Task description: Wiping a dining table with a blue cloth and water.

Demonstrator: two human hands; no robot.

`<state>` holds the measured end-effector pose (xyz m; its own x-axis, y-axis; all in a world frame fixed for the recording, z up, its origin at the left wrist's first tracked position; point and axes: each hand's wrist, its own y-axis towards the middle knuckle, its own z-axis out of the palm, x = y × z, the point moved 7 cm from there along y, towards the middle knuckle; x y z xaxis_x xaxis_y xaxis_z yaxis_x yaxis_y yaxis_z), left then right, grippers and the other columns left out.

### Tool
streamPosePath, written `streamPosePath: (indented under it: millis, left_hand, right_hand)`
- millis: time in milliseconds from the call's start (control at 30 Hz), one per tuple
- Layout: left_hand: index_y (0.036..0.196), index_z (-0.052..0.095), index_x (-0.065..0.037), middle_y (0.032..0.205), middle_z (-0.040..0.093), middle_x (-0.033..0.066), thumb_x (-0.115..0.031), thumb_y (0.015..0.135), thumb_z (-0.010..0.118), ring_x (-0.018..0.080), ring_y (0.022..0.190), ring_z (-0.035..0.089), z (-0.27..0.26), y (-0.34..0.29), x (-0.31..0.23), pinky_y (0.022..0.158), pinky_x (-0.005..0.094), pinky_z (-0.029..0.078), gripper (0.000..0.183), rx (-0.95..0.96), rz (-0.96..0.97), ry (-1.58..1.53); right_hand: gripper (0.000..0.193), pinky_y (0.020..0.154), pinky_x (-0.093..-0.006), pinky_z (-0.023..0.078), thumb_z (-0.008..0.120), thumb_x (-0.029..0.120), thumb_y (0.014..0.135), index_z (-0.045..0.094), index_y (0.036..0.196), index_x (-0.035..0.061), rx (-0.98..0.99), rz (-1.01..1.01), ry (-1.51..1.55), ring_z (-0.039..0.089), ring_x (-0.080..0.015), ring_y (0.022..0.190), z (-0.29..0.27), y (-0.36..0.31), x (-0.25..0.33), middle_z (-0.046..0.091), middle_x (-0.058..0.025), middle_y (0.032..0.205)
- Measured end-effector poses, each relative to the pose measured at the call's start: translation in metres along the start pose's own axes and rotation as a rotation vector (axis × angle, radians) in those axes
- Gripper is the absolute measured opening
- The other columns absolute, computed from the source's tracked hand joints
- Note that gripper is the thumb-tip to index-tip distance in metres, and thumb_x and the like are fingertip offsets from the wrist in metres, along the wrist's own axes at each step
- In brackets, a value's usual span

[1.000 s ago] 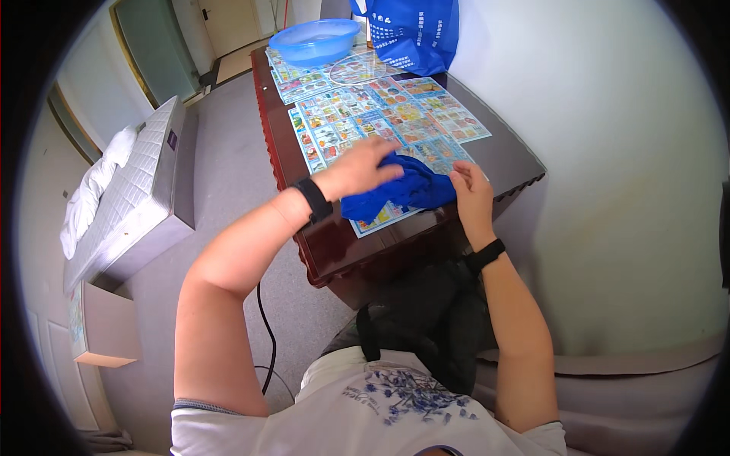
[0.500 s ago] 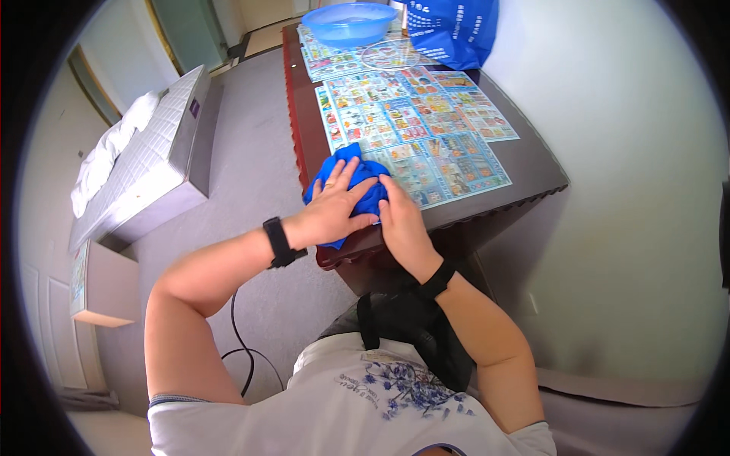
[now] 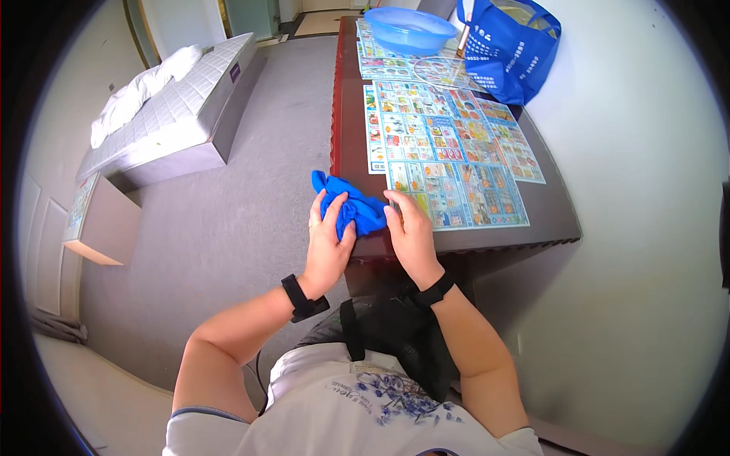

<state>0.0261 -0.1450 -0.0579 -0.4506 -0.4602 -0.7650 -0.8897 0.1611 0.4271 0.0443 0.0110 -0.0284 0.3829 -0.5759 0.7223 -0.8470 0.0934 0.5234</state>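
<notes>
Blue cloth bunched at the table's near left corner, between two hands

At the far left, a mattress (image 3: 182, 129) on a low base carries a heap of white bedding (image 3: 148, 87), well apart from the table. Next comes the left hand (image 3: 328, 251), its fingers spread over the blue cloth (image 3: 357, 211) and its thumb along the near side, so it holds the crumpled fabric. The cloth sits on the near left corner of the table (image 3: 551, 216), part of it reaching past the left edge; the spread grip probably keeps the loose folds gathered there. The left forearm comes in from the near left, elbow bent outward, wrist turned so the fingers point to the far side.

Just right of the cloth, the right hand (image 3: 412, 235) is partly open, fingers lightly curved and thumb apart; whether its thumb touches the fabric I cannot tell. That forearm slants in from the near right, with the palm turned left, as if to flank the bunch.

Printed sheets (image 3: 449, 137) cover much of the tabletop, perhaps to shield it. Beyond them, a blue basin (image 3: 407, 36) stands at the far end, and to its right a blue bag (image 3: 509, 61) stands close to the wall (image 3: 631, 152), which may help support it.
</notes>
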Motion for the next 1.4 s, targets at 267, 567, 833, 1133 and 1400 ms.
streamPosePath:
  millis: [267, 567, 833, 1133, 1400]
  left_hand:
    - [0.129, 0.045, -0.004, 0.128, 0.038, 0.0245, -0.007, 0.087, 0.050, 0.0391, 0.115, 0.044, 0.019, 0.066, 0.058, 0.100, 0.0389, 0.037, 0.042, -0.001, -0.195, -0.258]
    - [0.129, 0.047, -0.004, 0.123, 0.046, 0.0156, -0.005, 0.088, 0.045, 0.0239, 0.108, 0.053, 0.057, 0.193, 0.152, 0.090, 0.0327, 0.047, 0.041, 0.007, -0.269, -0.279]
    - [0.131, 0.047, -0.005, 0.113, 0.059, 0.0131, -0.006, 0.086, 0.048, 0.0192, 0.099, 0.058, 0.078, 0.290, 0.186, 0.084, 0.0316, 0.049, 0.045, 0.050, -0.372, -0.245]
    - [0.135, 0.043, -0.023, 0.138, 0.034, 0.0185, -0.030, 0.085, 0.055, 0.0360, 0.117, 0.049, 0.095, 0.329, 0.231, 0.099, 0.0403, 0.041, 0.052, 0.213, -0.463, -0.127]
    - [0.130, 0.048, -0.016, 0.125, 0.042, 0.0271, -0.021, 0.085, 0.056, 0.0431, 0.110, 0.050, 0.067, 0.217, 0.140, 0.096, 0.0415, 0.043, 0.046, 0.157, -0.240, -0.074]
  right_hand:
    - [0.021, 0.084, -0.0398, 0.045, 0.056, 0.007, 0.085, 0.056, 0.104, 0.0006, 0.034, -0.080, -0.157, 0.057, -0.0340, 0.097, 0.007, 0.002, 0.006, 0.060, -0.0159, 0.106]
    - [0.025, 0.088, -0.0384, 0.044, 0.058, 0.005, 0.083, 0.056, 0.107, 0.0023, 0.060, -0.007, -0.196, 0.055, -0.0335, 0.102, 0.007, 0.001, 0.010, 0.059, -0.0158, 0.109]
    - [0.026, 0.088, -0.0372, 0.044, 0.060, 0.001, 0.081, 0.058, 0.106, 0.0024, 0.065, 0.056, -0.196, 0.057, -0.0327, 0.102, 0.005, 0.004, 0.012, 0.060, -0.0157, 0.109]
    - [0.022, 0.089, -0.0363, 0.045, 0.059, 0.001, 0.082, 0.060, 0.103, 0.0021, 0.047, 0.076, -0.231, 0.058, -0.0309, 0.103, 0.008, 0.004, 0.013, 0.062, -0.0137, 0.109]
    - [0.017, 0.087, -0.0361, 0.045, 0.057, 0.005, 0.084, 0.062, 0.101, 0.0033, -0.010, 0.069, -0.251, 0.059, -0.0299, 0.100, 0.002, 0.000, 0.004, 0.063, -0.0131, 0.105]
